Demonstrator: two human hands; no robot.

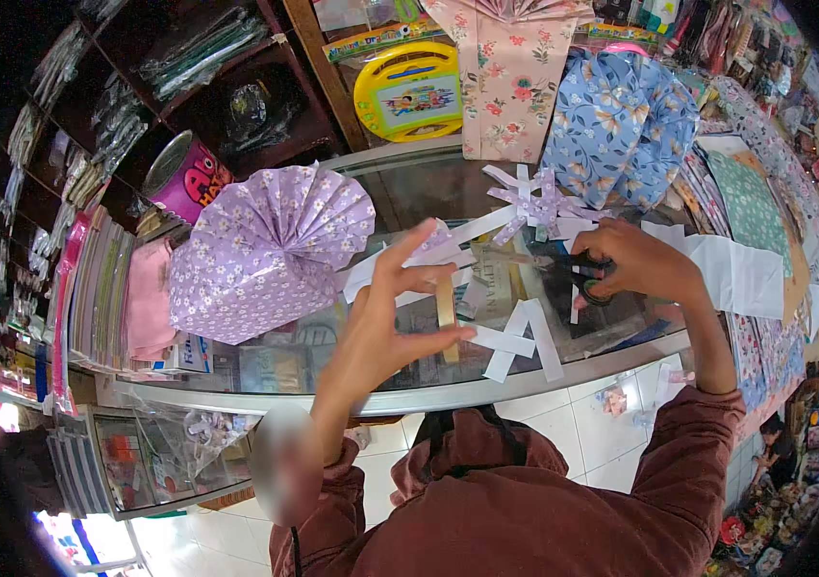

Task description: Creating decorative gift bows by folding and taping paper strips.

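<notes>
My left hand point(373, 317) is raised over the glass counter point(272, 360), its thumb and fingers around a narrow tan roll of tape point(447, 310) seen edge-on. My right hand point(633, 263) curls around the dark handles of what look like scissors point(525, 257); blur hides their exact outline. White paper strips point(517, 342) lie crossed between the hands, near the front edge. Beyond them sits a bow-like cluster of purple floral paper strips point(532, 202). Left of my left hand stands a purple floral paper-wrapped gift point(258, 267) with a pleated fan top.
Pink point(507, 86) and blue floral-wrapped gifts point(611, 130) stand at the back, beside a yellow drawing board point(409, 94). A purple tin point(189, 173) and stacked books point(99, 288) are at left. Wrapping paper sheets point(748, 202) and creased white paper point(734, 274) lie at right.
</notes>
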